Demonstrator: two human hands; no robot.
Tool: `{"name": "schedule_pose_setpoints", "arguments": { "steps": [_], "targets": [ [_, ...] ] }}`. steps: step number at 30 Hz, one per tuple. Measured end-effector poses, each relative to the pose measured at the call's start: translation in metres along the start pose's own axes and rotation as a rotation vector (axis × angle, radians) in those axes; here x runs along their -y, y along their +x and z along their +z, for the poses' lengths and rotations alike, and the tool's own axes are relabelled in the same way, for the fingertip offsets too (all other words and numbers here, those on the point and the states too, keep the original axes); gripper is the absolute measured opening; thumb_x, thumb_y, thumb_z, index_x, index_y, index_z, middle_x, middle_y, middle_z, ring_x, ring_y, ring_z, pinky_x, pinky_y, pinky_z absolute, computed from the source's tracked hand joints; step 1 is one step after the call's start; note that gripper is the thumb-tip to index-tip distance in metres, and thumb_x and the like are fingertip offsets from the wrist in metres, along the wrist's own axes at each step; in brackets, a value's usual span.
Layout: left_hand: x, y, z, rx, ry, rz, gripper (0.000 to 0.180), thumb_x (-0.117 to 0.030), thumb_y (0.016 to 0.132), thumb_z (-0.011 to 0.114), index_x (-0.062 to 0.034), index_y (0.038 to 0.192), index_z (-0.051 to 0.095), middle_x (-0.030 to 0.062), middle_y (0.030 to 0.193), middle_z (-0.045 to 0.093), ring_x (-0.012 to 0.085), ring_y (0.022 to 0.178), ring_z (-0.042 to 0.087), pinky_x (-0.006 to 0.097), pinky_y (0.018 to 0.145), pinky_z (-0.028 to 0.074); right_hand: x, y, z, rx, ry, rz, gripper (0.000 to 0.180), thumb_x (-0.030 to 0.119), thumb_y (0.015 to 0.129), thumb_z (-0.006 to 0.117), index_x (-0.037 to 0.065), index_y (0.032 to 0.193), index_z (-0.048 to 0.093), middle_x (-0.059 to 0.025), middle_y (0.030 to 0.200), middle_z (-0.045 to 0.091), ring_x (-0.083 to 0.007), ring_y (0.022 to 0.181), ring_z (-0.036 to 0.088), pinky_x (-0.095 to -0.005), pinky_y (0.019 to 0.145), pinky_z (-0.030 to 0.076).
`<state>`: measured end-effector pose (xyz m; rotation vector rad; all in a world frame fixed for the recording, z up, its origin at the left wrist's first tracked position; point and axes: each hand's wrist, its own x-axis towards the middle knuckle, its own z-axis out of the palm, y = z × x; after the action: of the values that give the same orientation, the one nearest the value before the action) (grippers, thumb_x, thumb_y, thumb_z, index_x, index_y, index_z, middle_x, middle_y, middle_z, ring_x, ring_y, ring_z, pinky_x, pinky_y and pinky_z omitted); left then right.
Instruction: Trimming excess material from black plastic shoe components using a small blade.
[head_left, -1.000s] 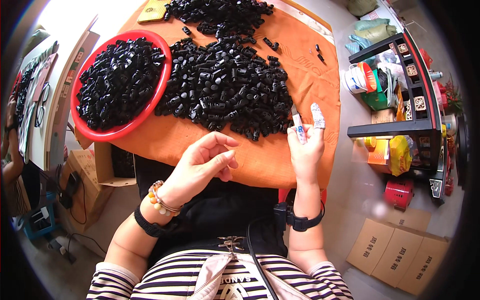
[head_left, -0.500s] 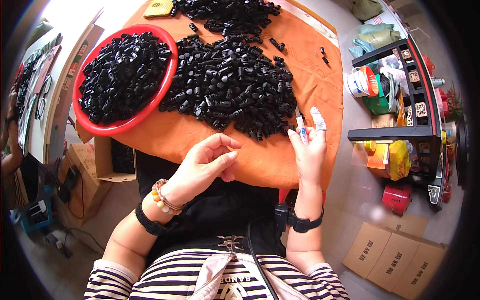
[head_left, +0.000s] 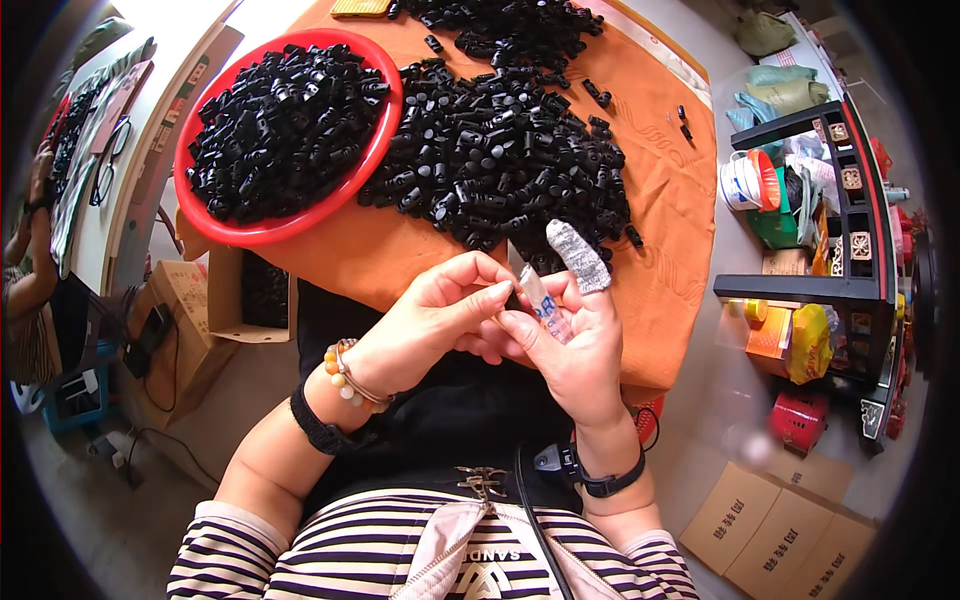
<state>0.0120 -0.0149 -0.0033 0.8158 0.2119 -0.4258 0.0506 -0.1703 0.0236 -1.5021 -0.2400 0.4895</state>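
Observation:
My left hand (head_left: 440, 310) is closed in a pinch in front of the black heap. Whatever lies between its fingertips is small and mostly hidden. Touching it from the right is my right hand (head_left: 575, 345), curled round a slim tool with a white-and-blue wrapped handle (head_left: 545, 305). A grey knitted finger cover (head_left: 580, 257) sits on its raised index finger. Just beyond both hands, a heap of small black plastic pieces (head_left: 500, 150), mostly short and cylindrical, spreads over the orange cloth (head_left: 655, 240). More such pieces fill a red basin (head_left: 393, 120) on the left.
An open cardboard box (head_left: 225, 300) with dark contents stands below the table's left side. A dark shelf unit (head_left: 800, 288) holding bags and tubs is on the right, flattened cartons (head_left: 780, 530) on the floor. At far left, another person's arm (head_left: 35, 215) reaches over a neighbouring table.
My right hand has come left and inward with the slim tool, meeting my left hand. My left hand's fingers have closed into a pinch. The whole view has shifted slightly.

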Motion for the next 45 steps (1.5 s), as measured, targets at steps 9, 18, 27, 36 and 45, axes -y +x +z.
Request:
{"name": "schedule_pose_setpoints", "arguments": {
  "steps": [9,18,27,36,45],
  "targets": [
    [0.000,0.000,-0.010,0.122,-0.256,0.037,0.022,-0.026,0.096,0.043,-0.0084,0.104,0.052,-0.0005,0.078,0.052,0.0053,0.061,0.049,0.020,0.054,0.042,-0.008,-0.005,-0.006,0.011,-0.032,-0.158,0.054,0.010,0.085,0.063,-0.003,0.131,0.037,-0.0003,0.079,0.052,-0.0040,0.068,0.049,-0.0166,0.062,0.040],
    [-0.002,-0.003,-0.007,0.043,-0.322,0.043,0.017,-0.027,0.095,0.046,-0.0114,0.098,0.049,-0.0032,0.074,0.049,0.0041,0.054,0.043,0.020,0.049,0.036,-0.016,-0.012,0.001,0.045,-0.192,-0.130,0.046,0.009,0.080,0.069,-0.002,0.120,0.049,-0.0010,0.077,0.056,-0.0035,0.067,0.051,-0.0184,0.058,0.044],
    [-0.004,-0.005,-0.006,0.009,-0.282,0.045,0.014,-0.027,0.095,0.047,-0.0131,0.093,0.048,-0.0041,0.067,0.049,0.0037,0.052,0.044,0.019,0.046,0.034,-0.011,-0.012,0.003,0.049,-0.176,-0.135,0.040,0.008,0.080,0.068,-0.003,0.115,0.052,-0.0076,0.091,0.063,-0.0080,0.078,0.058,-0.0219,0.067,0.048],
    [-0.001,-0.007,-0.010,0.041,-0.260,0.087,0.011,-0.024,0.094,0.049,-0.0140,0.091,0.047,-0.0035,0.066,0.050,0.0037,0.052,0.045,0.018,0.046,0.034,-0.007,-0.012,0.004,0.098,-0.140,-0.097,0.036,0.006,0.082,0.065,-0.003,0.115,0.053,-0.0078,0.094,0.064,-0.0078,0.082,0.058,-0.0218,0.070,0.048],
    [-0.001,-0.006,-0.012,0.054,-0.278,0.096,0.010,-0.023,0.093,0.049,-0.0139,0.090,0.047,-0.0030,0.066,0.050,0.0024,0.051,0.040,0.017,0.045,0.030,-0.009,-0.012,0.004,0.105,-0.159,-0.150,0.034,0.004,0.083,0.063,-0.004,0.115,0.053,-0.0081,0.096,0.064,-0.0082,0.085,0.058,-0.0226,0.073,0.048]
  ]
}}
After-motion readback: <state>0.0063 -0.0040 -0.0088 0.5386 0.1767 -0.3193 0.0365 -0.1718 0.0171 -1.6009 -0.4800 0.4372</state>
